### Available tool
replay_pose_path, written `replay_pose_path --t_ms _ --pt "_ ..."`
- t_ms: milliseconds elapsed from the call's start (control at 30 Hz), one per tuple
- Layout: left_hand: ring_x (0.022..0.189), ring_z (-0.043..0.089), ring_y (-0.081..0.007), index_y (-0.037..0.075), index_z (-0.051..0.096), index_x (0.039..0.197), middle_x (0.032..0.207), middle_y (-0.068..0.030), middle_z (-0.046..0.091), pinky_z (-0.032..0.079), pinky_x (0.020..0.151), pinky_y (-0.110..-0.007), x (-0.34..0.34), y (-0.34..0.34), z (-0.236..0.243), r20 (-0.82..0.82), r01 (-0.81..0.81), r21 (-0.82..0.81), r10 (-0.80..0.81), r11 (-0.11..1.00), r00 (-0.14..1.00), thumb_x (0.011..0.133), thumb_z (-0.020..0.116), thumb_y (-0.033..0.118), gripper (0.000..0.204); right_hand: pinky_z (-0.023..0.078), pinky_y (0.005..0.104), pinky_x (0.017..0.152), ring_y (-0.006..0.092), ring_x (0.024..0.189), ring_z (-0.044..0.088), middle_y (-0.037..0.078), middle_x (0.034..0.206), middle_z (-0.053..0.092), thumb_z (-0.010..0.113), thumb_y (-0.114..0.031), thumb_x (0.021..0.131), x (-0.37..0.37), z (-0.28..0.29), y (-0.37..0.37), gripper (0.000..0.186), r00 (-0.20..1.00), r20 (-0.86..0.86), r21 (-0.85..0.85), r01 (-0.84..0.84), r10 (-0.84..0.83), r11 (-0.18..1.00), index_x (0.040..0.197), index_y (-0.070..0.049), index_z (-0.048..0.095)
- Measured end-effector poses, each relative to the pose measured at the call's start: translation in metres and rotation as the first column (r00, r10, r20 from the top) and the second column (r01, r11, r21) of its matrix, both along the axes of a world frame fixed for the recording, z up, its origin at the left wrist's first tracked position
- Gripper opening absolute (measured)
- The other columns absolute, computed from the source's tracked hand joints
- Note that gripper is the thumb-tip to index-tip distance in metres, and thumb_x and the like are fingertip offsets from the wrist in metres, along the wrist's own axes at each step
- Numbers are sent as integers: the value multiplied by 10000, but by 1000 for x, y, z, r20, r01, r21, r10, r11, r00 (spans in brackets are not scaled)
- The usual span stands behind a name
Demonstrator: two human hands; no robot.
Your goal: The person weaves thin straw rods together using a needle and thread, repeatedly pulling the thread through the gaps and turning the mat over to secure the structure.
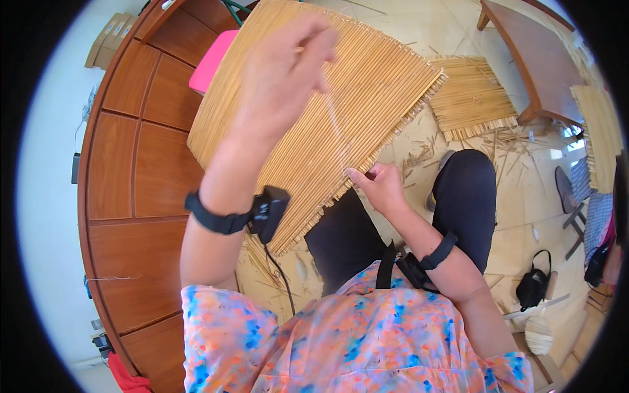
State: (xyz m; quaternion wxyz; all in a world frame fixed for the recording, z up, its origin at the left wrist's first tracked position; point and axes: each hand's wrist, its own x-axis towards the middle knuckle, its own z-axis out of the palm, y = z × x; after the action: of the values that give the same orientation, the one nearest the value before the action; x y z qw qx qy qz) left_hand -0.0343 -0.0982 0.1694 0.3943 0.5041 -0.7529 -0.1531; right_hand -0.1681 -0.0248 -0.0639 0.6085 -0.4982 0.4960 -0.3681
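Observation:
A large mat of straw-coloured reed stalks (308,124) lies slanted before me, its near edge over my lap. My left hand (282,82) is raised above it, smeared by motion, with fingers drawn together around a thin pale string (337,128). That string runs taut down to the mat's trimmed edge. There my right hand (383,187) pinches the edge between thumb and fingers, right where the string meets it. Part of the right fingers is hidden beneath the stalks. Both wrists wear black straps with small devices; a cable hangs from the left one.
A smaller reed mat (472,95) lies on the tiled floor, with loose stalk scraps (419,154) around it. A wooden cabinet (141,196) stands at left, beside a pink seat (213,62). At right are a wooden table (531,56) and a black bag (534,288).

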Motion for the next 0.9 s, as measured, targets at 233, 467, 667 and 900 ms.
replay_pose_path --t_ms 233,467,667,900 --pt "478 577 -172 79 699 1001 617 -82 610 461 457 -320 45 77 -54 624 -76 -1 60 997 779 968 659 128 71 515 258 628 65 702 618 32 832 737 736 -117 918 3 -8 6 181 974 226 33 25 -32 999 1030 24 740" --pt "534 610 -158 64 642 1026 644 -86 618 478 498 -306 50 111 -109 379 -185 381 29 906 925 980 625 82 52 534 254 659 84 767 644 47 925 736 691 -148 966 1 6 6 215 937 346 81 14 -41 997 1082 31 714" --pt "558 632 -164 56 633 1026 667 -90 638 498 527 -303 51 123 -125 421 -179 349 17 920 907 975 623 71 54 612 301 697 146 826 701 70 987 710 631 -195 1011 10 11 6 245 819 547 301 0 -173 954 1156 1 657" --pt "623 677 -259 50 667 1068 770 -139 692 528 572 -335 33 133 -102 349 -154 232 66 960 935 952 636 53 120 606 293 668 136 799 692 71 942 705 623 -187 1013 -5 39 15 222 759 614 174 139 -218 975 1073 19 678"
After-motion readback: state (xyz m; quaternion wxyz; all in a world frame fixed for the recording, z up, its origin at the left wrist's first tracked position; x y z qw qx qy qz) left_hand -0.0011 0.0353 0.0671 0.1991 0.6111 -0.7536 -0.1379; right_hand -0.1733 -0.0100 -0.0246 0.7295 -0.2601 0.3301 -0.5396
